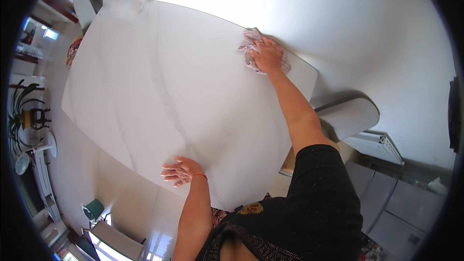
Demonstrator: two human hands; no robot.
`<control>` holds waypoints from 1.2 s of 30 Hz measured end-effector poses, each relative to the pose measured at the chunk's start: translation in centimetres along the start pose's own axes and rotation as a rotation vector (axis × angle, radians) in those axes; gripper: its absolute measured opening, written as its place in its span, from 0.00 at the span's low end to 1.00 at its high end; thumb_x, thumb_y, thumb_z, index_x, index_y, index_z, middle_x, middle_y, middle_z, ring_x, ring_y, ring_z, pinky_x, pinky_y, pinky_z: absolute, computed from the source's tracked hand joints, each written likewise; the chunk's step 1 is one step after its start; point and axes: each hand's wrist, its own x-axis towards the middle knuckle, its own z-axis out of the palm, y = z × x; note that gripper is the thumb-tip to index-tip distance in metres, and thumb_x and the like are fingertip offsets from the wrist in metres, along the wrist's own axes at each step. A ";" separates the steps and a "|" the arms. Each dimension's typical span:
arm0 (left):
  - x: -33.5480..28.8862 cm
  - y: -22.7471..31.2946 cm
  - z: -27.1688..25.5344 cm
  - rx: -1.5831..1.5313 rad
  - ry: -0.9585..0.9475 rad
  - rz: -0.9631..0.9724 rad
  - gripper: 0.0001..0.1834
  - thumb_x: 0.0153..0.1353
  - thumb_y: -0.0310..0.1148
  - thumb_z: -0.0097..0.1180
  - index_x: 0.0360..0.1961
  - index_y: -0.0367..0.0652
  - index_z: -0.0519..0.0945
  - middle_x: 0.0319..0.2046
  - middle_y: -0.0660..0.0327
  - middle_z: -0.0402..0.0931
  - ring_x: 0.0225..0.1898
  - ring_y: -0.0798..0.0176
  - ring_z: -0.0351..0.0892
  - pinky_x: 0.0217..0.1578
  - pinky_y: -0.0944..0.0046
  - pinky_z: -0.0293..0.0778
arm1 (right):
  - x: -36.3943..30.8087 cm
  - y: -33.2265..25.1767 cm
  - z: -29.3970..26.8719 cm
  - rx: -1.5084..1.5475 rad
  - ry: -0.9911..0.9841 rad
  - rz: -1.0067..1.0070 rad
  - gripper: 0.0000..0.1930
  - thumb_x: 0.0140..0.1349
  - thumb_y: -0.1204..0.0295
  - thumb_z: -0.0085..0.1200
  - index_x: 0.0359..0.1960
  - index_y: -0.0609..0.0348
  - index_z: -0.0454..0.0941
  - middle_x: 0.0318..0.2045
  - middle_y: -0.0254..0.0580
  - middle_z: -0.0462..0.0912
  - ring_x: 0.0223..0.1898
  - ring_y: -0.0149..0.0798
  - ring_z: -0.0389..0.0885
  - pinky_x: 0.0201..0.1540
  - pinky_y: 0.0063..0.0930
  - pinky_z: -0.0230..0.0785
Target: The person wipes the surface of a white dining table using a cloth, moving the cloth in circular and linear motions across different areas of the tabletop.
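My right hand (268,55) reaches across to the far right edge of the white marbled table (140,77). Its fingers press down on a crumpled, pinkish striped cloth (251,39), which spreads out on both sides of the hand and lies against the wall side of the tabletop. My left hand (182,171), with a red string at the wrist, is over the table's near edge. Its fingers are spread and nothing is in them.
A round, glassy object (122,0) stands at the table's far left corner. Grey chairs (349,115) adjoin the table at right and far left. A white wall (377,43) borders the far side. A white radiator (374,146) is at right; a potted plant (21,111) stands at left.
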 end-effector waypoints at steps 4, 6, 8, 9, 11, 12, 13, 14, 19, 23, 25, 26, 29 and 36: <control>0.6 -0.4 1.2 -0.017 0.029 -0.011 0.39 0.65 0.59 0.26 0.72 0.50 0.40 0.72 0.53 0.29 0.73 0.50 0.28 0.66 0.39 0.29 | -3.1 5.5 0.0 -0.015 0.072 0.067 0.26 0.58 0.49 0.49 0.58 0.37 0.71 0.64 0.32 0.63 0.66 0.38 0.57 0.66 0.52 0.43; 0.7 -0.4 1.3 -0.018 0.015 -0.006 0.39 0.66 0.59 0.26 0.72 0.49 0.39 0.72 0.53 0.29 0.73 0.50 0.27 0.66 0.38 0.30 | -4.7 8.0 -0.1 -0.067 0.108 0.128 0.25 0.57 0.50 0.50 0.57 0.38 0.72 0.63 0.34 0.65 0.64 0.41 0.59 0.64 0.53 0.47; 0.4 -0.3 1.1 -0.022 -0.004 -0.005 0.39 0.66 0.58 0.25 0.72 0.49 0.39 0.72 0.53 0.29 0.73 0.50 0.27 0.66 0.38 0.30 | -6.4 11.2 -0.2 -0.103 0.114 0.167 0.25 0.58 0.50 0.50 0.57 0.39 0.72 0.62 0.35 0.65 0.64 0.42 0.60 0.63 0.53 0.50; 0.3 -0.2 1.0 -0.013 0.006 0.000 0.39 0.66 0.58 0.25 0.72 0.49 0.39 0.72 0.53 0.30 0.73 0.50 0.27 0.66 0.38 0.30 | -7.2 12.2 -0.3 -0.131 0.119 0.202 0.25 0.58 0.50 0.50 0.57 0.40 0.73 0.62 0.36 0.65 0.64 0.44 0.60 0.61 0.53 0.53; 0.2 -0.1 0.7 -0.002 0.009 -0.002 0.39 0.66 0.58 0.25 0.72 0.49 0.39 0.72 0.52 0.30 0.73 0.49 0.28 0.66 0.38 0.30 | -9.9 13.5 -0.4 -0.149 0.159 0.213 0.25 0.58 0.52 0.50 0.57 0.43 0.72 0.61 0.39 0.67 0.63 0.46 0.62 0.60 0.50 0.56; 0.0 0.0 0.5 -0.015 0.002 0.012 0.39 0.66 0.58 0.26 0.72 0.49 0.39 0.72 0.52 0.30 0.73 0.49 0.28 0.66 0.38 0.30 | -11.5 13.8 -0.4 -0.163 0.199 0.227 0.25 0.59 0.53 0.50 0.57 0.46 0.72 0.60 0.41 0.68 0.61 0.48 0.64 0.59 0.46 0.60; -0.2 0.0 0.4 -0.028 -0.006 0.024 0.39 0.66 0.58 0.26 0.72 0.48 0.39 0.72 0.52 0.30 0.73 0.49 0.29 0.66 0.38 0.30 | -13.4 13.1 -0.2 -0.189 0.185 0.200 0.25 0.58 0.54 0.51 0.56 0.48 0.72 0.60 0.44 0.68 0.61 0.49 0.65 0.58 0.47 0.61; -0.2 -0.2 0.4 -0.028 -0.016 0.011 0.39 0.66 0.58 0.26 0.72 0.48 0.39 0.72 0.52 0.30 0.73 0.49 0.29 0.66 0.38 0.30 | -15.3 11.8 0.0 -0.214 0.172 0.169 0.25 0.58 0.55 0.52 0.56 0.50 0.72 0.59 0.46 0.68 0.60 0.50 0.65 0.56 0.48 0.63; 0.1 -0.3 0.6 0.002 0.029 0.015 0.39 0.66 0.57 0.26 0.71 0.48 0.39 0.72 0.51 0.31 0.73 0.48 0.29 0.66 0.37 0.30 | -27.7 0.6 1.0 -0.004 0.116 -0.307 0.28 0.49 0.53 0.58 0.53 0.47 0.74 0.61 0.51 0.65 0.62 0.55 0.61 0.58 0.62 0.51; 0.1 -0.2 0.2 0.013 0.040 0.023 0.39 0.66 0.57 0.26 0.71 0.48 0.40 0.72 0.51 0.31 0.73 0.48 0.28 0.66 0.37 0.31 | -28.1 -3.6 -1.3 0.100 -0.035 -0.484 0.26 0.47 0.54 0.60 0.51 0.42 0.75 0.61 0.42 0.64 0.63 0.47 0.59 0.60 0.59 0.49; 0.0 -0.2 0.1 -0.004 0.037 0.023 0.39 0.66 0.58 0.26 0.71 0.48 0.40 0.72 0.51 0.31 0.73 0.48 0.28 0.66 0.38 0.31 | -25.2 -2.6 -0.9 0.122 -0.014 -0.486 0.26 0.48 0.55 0.60 0.51 0.42 0.75 0.61 0.41 0.65 0.63 0.46 0.59 0.60 0.59 0.49; 0.0 -0.3 0.4 0.002 0.036 0.029 0.39 0.66 0.58 0.26 0.71 0.48 0.40 0.72 0.51 0.31 0.73 0.48 0.28 0.66 0.38 0.31 | -23.5 -2.1 -0.7 0.137 0.007 -0.497 0.25 0.49 0.55 0.59 0.51 0.42 0.75 0.61 0.39 0.65 0.63 0.45 0.59 0.60 0.58 0.49; 0.3 -0.3 0.8 -0.019 0.055 0.019 0.39 0.66 0.58 0.26 0.71 0.48 0.40 0.72 0.51 0.31 0.73 0.49 0.28 0.66 0.38 0.30 | -17.5 0.3 0.4 0.035 0.040 -0.328 0.26 0.52 0.54 0.57 0.56 0.40 0.74 0.62 0.38 0.65 0.66 0.43 0.57 0.62 0.57 0.47; 0.5 -0.2 1.3 -0.007 0.023 0.002 0.39 0.65 0.59 0.25 0.72 0.49 0.39 0.72 0.53 0.29 0.73 0.51 0.27 0.66 0.39 0.30 | -8.7 12.4 -0.6 -0.112 0.176 0.320 0.25 0.59 0.50 0.47 0.57 0.42 0.71 0.63 0.40 0.63 0.64 0.47 0.58 0.58 0.58 0.55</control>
